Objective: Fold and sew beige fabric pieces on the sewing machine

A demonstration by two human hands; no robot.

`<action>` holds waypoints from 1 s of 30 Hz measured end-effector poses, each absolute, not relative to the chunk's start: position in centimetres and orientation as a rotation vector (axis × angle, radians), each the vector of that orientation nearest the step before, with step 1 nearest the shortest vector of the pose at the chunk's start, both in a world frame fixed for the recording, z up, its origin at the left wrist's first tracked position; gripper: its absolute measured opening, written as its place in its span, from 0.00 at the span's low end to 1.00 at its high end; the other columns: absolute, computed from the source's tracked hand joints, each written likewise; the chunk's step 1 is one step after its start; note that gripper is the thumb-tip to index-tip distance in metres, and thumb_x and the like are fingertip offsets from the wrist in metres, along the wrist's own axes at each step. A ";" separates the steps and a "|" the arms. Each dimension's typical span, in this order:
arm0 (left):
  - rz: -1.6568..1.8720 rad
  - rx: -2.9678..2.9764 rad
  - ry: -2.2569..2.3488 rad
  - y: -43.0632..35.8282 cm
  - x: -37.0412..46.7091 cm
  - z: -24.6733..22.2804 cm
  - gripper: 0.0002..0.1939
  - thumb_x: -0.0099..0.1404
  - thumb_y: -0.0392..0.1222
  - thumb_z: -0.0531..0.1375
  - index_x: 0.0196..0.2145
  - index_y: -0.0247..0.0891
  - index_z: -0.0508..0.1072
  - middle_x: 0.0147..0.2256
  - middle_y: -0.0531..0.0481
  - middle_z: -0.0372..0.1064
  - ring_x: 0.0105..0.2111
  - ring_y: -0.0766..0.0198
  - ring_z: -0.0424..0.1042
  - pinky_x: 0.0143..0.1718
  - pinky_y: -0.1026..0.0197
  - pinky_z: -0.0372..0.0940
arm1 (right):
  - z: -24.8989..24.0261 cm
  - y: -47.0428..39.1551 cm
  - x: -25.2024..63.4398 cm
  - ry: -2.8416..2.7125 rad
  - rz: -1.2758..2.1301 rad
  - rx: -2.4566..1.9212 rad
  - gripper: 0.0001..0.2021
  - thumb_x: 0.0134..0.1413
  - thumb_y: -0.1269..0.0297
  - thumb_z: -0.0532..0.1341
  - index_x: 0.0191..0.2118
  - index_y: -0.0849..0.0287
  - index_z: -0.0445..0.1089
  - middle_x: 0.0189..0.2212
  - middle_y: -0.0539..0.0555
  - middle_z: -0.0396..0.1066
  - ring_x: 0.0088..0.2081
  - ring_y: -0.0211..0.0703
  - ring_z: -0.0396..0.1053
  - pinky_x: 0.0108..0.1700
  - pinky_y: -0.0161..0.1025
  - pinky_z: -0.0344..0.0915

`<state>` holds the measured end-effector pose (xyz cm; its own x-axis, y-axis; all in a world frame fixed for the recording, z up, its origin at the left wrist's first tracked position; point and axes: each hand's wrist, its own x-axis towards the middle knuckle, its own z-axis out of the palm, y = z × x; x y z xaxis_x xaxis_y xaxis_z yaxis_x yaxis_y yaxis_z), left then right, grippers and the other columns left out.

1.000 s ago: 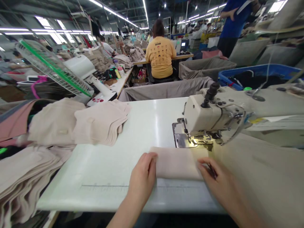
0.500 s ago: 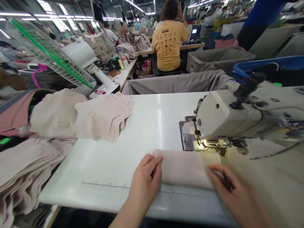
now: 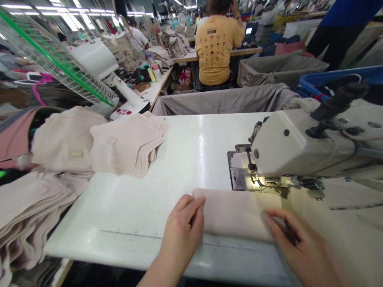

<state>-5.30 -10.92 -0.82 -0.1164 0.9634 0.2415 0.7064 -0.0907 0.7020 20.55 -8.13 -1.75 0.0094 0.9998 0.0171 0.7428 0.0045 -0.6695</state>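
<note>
A folded beige fabric piece [image 3: 233, 211] lies flat on the white table in front of the sewing machine [image 3: 299, 143]. My left hand [image 3: 184, 223] pinches its left end between thumb and fingers. At the opposite end, my right hand [image 3: 296, 235] has thumb and fingertips closed on the right edge. Something dark shows inside the curled right fingers; I cannot make out whether it is an object or shadow. The fabric's back edge runs just in front of the metal plate [image 3: 239, 179] and the lit presser foot [image 3: 267, 181].
Stacked beige fabric pieces [image 3: 125, 145] lie at the table's back left, with another pile [image 3: 32, 203] hanging at the left edge. A white fan [image 3: 95, 59] leans in behind them. Ruler markings [image 3: 131, 235] run along the front. Beyond, a person in a yellow shirt [image 3: 215, 52] sits.
The camera view has shifted slightly, so the machine appears a little farther right. Both hands keep their hold on the fabric, which stays almost in place.
</note>
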 end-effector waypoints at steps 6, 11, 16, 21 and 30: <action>0.995 1.805 1.873 -10.7 -5.2 -0.5 0.15 0.69 0.32 0.53 0.45 0.36 0.79 0.33 0.49 0.69 0.31 0.65 0.72 0.33 0.63 0.70 | -1.8 -8.1 20.6 -1.778 0.689 -1.785 0.19 0.60 0.42 0.56 0.38 0.49 0.76 0.33 0.50 0.78 0.31 0.45 0.73 0.37 0.37 0.70; 0.944 1.829 1.898 -10.3 -5.2 -0.1 0.15 0.68 0.32 0.53 0.44 0.35 0.79 0.32 0.49 0.69 0.31 0.64 0.73 0.34 0.61 0.71 | -2.5 -7.9 21.0 -1.805 0.686 -1.738 0.18 0.60 0.43 0.58 0.38 0.50 0.76 0.32 0.50 0.78 0.29 0.44 0.73 0.33 0.36 0.69; 0.948 1.883 1.905 -9.9 -5.4 0.1 0.15 0.69 0.36 0.53 0.43 0.36 0.80 0.32 0.49 0.71 0.30 0.63 0.74 0.32 0.61 0.72 | -2.5 -7.6 21.0 -1.798 0.714 -1.658 0.14 0.62 0.49 0.58 0.41 0.52 0.76 0.37 0.52 0.78 0.36 0.44 0.74 0.38 0.36 0.69; 0.962 1.932 1.908 -9.6 -5.7 0.0 0.15 0.69 0.41 0.54 0.41 0.38 0.80 0.32 0.49 0.72 0.30 0.62 0.75 0.31 0.62 0.72 | -2.2 -7.2 20.9 -1.766 0.741 -1.717 0.14 0.61 0.52 0.58 0.40 0.53 0.77 0.28 0.50 0.75 0.27 0.41 0.69 0.30 0.35 0.67; 0.926 1.967 1.915 -9.5 -5.8 0.0 0.15 0.70 0.44 0.54 0.41 0.40 0.81 0.32 0.49 0.72 0.30 0.62 0.75 0.30 0.62 0.72 | -2.3 -6.7 20.9 -1.751 0.821 -1.719 0.13 0.61 0.56 0.58 0.43 0.54 0.77 0.35 0.52 0.77 0.33 0.43 0.73 0.35 0.37 0.69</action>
